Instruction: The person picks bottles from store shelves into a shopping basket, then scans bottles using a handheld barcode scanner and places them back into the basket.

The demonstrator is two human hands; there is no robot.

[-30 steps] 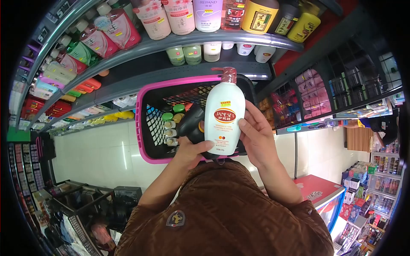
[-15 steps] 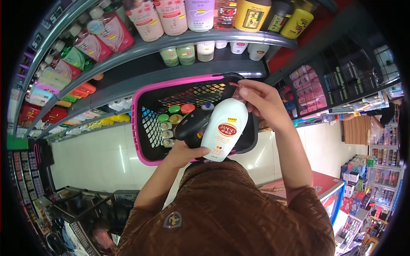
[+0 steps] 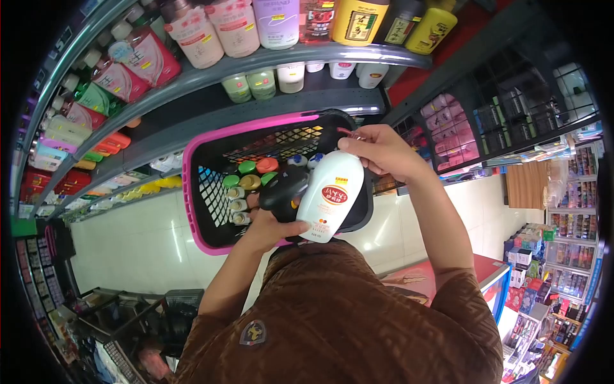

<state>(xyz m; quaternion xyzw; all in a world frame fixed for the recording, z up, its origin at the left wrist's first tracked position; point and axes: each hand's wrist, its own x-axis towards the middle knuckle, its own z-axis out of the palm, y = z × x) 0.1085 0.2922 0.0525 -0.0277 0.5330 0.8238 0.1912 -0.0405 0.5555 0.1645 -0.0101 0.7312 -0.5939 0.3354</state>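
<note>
A white lotion bottle (image 3: 327, 201) with a red oval "JANESE" label leans over the basket, its base toward me. My left hand (image 3: 267, 229) is closed around the bottle's lower end, thumb on its front; the other fingers are mostly hidden. Directly beside the bottle, above the left hand, is a rounded glossy black object (image 3: 283, 190); whether the hand grips it as well is unclear. My right hand (image 3: 382, 152) pinches the bottle's reddish-brown top. Beneath is a black basket with a pink rim (image 3: 187, 192), holding several bottles with green, orange and blue caps (image 3: 247, 168).
Ahead, a curved shelf (image 3: 246, 63) carries pump bottles and pouches; smaller bottles stand on the level below. Black wire racks (image 3: 505, 112) with small packages rise at right. A red-topped counter (image 3: 441, 272) is near my right elbow. Pale floor tiles (image 3: 150, 227) show left of the basket.
The view has shifted slightly, so the shelf and basket sit further left. Both hands keep their hold on the bottle, and the right fingers' grip on its top has shifted slightly.
</note>
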